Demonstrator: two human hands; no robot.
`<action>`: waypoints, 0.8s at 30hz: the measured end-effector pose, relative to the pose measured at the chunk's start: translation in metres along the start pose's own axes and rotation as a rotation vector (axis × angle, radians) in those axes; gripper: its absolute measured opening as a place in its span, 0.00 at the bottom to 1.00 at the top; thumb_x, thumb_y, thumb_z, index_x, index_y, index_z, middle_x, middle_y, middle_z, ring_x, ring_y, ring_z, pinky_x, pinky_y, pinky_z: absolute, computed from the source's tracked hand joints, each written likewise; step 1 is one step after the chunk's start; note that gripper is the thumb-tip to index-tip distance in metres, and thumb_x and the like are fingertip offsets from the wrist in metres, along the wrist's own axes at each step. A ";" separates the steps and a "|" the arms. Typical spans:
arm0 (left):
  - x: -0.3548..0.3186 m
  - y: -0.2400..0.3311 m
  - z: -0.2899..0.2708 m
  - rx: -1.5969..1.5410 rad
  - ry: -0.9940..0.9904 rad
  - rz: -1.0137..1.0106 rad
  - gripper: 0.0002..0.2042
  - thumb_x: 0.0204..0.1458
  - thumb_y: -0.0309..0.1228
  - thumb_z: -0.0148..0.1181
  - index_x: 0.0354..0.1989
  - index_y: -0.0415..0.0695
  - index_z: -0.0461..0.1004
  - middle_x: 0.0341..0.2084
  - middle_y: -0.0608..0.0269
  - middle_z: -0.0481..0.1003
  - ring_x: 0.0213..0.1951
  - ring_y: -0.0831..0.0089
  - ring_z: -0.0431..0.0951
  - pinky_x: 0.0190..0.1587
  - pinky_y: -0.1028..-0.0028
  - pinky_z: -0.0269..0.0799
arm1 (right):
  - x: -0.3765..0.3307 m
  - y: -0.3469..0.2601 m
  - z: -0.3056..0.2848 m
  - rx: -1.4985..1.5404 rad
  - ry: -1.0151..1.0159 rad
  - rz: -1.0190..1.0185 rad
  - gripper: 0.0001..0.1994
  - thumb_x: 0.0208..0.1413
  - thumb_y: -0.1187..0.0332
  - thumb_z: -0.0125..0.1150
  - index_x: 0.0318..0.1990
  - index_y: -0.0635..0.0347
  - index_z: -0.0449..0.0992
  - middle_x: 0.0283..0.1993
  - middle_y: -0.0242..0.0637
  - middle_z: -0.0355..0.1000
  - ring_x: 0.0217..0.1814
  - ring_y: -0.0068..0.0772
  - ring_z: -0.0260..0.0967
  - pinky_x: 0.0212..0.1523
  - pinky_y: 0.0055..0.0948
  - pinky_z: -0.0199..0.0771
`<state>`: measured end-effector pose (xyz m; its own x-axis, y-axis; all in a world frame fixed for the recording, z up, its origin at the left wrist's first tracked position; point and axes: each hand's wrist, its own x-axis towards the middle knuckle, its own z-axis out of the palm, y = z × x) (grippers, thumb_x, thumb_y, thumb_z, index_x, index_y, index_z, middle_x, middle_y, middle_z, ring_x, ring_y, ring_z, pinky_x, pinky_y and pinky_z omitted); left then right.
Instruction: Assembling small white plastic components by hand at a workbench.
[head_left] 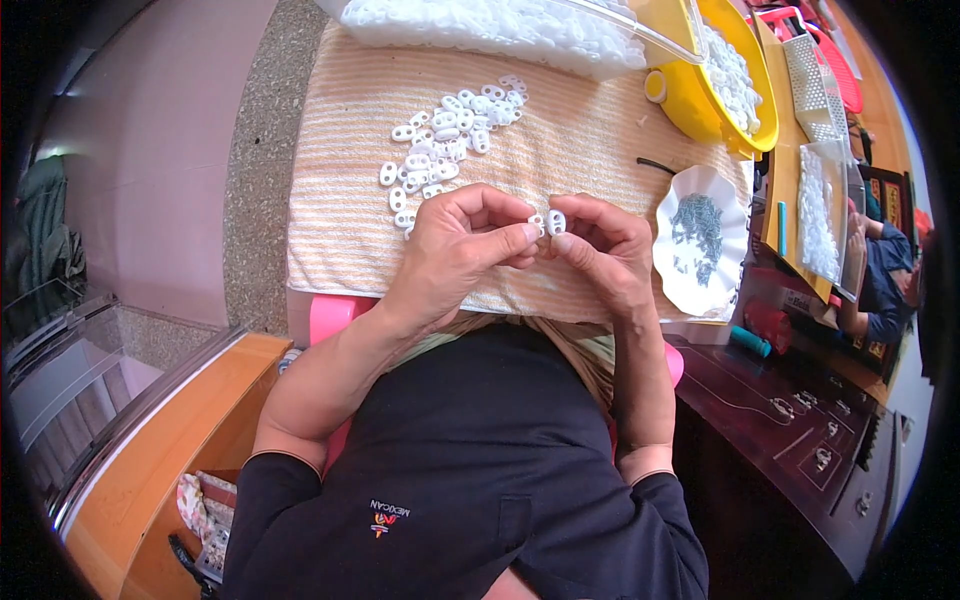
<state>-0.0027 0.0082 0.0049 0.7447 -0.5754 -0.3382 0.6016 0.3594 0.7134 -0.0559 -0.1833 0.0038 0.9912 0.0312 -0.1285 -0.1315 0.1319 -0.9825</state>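
Observation:
Close together over the near part of a striped towel (pixel 340 220), my two hands each pinch a small white plastic piece. My left hand (pixel 465 235) is closed on a white piece (pixel 536 222) between thumb and fingertips, partly hidden by them. In my right hand (pixel 610 245), thumb and forefinger grip an oval white two-hole piece (pixel 556 223). The two pieces are almost side by side; whether they touch I cannot tell. A loose heap of similar oval two-hole pieces (pixel 445 125) lies beyond my left hand. Right of my right hand is a white scalloped dish (pixel 672 270) holding small dark grey parts (pixel 697 235).
A clear bin (pixel 690 45) of white pieces stands at the far edge, beside a yellow basin (pixel 690 115) holding more. A thin black stick (pixel 657 164) lies near the dish. Farther right, another person (pixel 880 270) sits by a wooden table (pixel 795 235) with a clear tray.

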 end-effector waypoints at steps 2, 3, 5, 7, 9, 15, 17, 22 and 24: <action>0.000 -0.001 0.001 0.008 -0.002 -0.001 0.08 0.52 0.22 0.62 0.38 0.34 0.74 0.31 0.58 0.78 0.31 0.77 0.78 0.36 0.79 0.76 | -0.001 -0.001 0.002 0.007 -0.003 0.003 0.17 0.53 0.79 0.61 0.51 0.71 0.72 0.41 0.41 0.76 0.41 0.28 0.74 0.43 0.26 0.76; 0.001 -0.002 0.001 0.003 -0.003 0.002 0.07 0.52 0.22 0.62 0.38 0.34 0.74 0.31 0.58 0.78 0.31 0.77 0.78 0.36 0.79 0.76 | -0.001 -0.001 0.003 0.013 -0.006 0.006 0.17 0.54 0.80 0.61 0.51 0.72 0.72 0.41 0.42 0.76 0.42 0.29 0.75 0.44 0.26 0.76; 0.001 -0.003 0.000 -0.002 -0.003 0.005 0.07 0.52 0.22 0.62 0.38 0.34 0.74 0.31 0.58 0.78 0.31 0.77 0.78 0.36 0.79 0.76 | -0.001 -0.001 0.003 0.028 -0.007 0.004 0.16 0.54 0.80 0.61 0.51 0.72 0.71 0.42 0.42 0.75 0.43 0.30 0.75 0.45 0.27 0.77; 0.001 -0.004 0.000 -0.005 -0.006 0.008 0.07 0.52 0.22 0.62 0.38 0.34 0.74 0.31 0.58 0.78 0.31 0.77 0.78 0.36 0.79 0.76 | -0.001 0.000 0.003 0.042 -0.008 0.002 0.16 0.54 0.80 0.60 0.51 0.72 0.71 0.42 0.42 0.75 0.43 0.30 0.75 0.45 0.28 0.77; 0.001 -0.002 0.001 -0.003 -0.008 0.005 0.07 0.52 0.22 0.61 0.38 0.34 0.74 0.31 0.58 0.78 0.31 0.77 0.78 0.36 0.79 0.76 | -0.001 0.001 0.001 0.023 -0.017 0.000 0.16 0.54 0.80 0.60 0.51 0.72 0.71 0.42 0.42 0.75 0.44 0.31 0.75 0.45 0.28 0.77; 0.000 -0.002 0.002 0.018 -0.022 0.012 0.07 0.52 0.23 0.62 0.38 0.36 0.74 0.30 0.59 0.78 0.30 0.77 0.78 0.36 0.78 0.76 | -0.001 0.002 0.002 0.042 -0.026 -0.006 0.16 0.54 0.80 0.61 0.51 0.71 0.72 0.42 0.41 0.75 0.43 0.30 0.74 0.46 0.28 0.76; 0.000 -0.002 0.002 0.022 -0.021 0.009 0.07 0.52 0.23 0.62 0.38 0.36 0.74 0.29 0.59 0.78 0.30 0.77 0.78 0.36 0.78 0.76 | -0.002 0.001 0.003 0.052 -0.018 0.007 0.16 0.54 0.80 0.61 0.51 0.71 0.72 0.42 0.41 0.75 0.43 0.30 0.74 0.46 0.28 0.76; 0.000 -0.002 0.003 -0.010 -0.026 -0.001 0.07 0.52 0.23 0.63 0.38 0.36 0.74 0.29 0.60 0.78 0.30 0.77 0.78 0.36 0.78 0.76 | -0.002 0.000 0.003 0.062 -0.014 0.018 0.16 0.53 0.80 0.61 0.51 0.71 0.72 0.43 0.41 0.75 0.44 0.29 0.74 0.47 0.26 0.75; 0.000 -0.003 0.003 -0.020 -0.032 -0.005 0.07 0.52 0.23 0.63 0.38 0.37 0.74 0.29 0.60 0.78 0.30 0.76 0.78 0.36 0.78 0.76 | -0.003 0.000 0.003 0.081 -0.015 0.023 0.17 0.53 0.80 0.61 0.51 0.72 0.72 0.43 0.40 0.75 0.45 0.29 0.74 0.47 0.26 0.75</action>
<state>-0.0052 0.0047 0.0049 0.7324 -0.6001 -0.3217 0.6111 0.3709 0.6993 -0.0585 -0.1800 0.0047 0.9878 0.0495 -0.1479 -0.1551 0.2107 -0.9652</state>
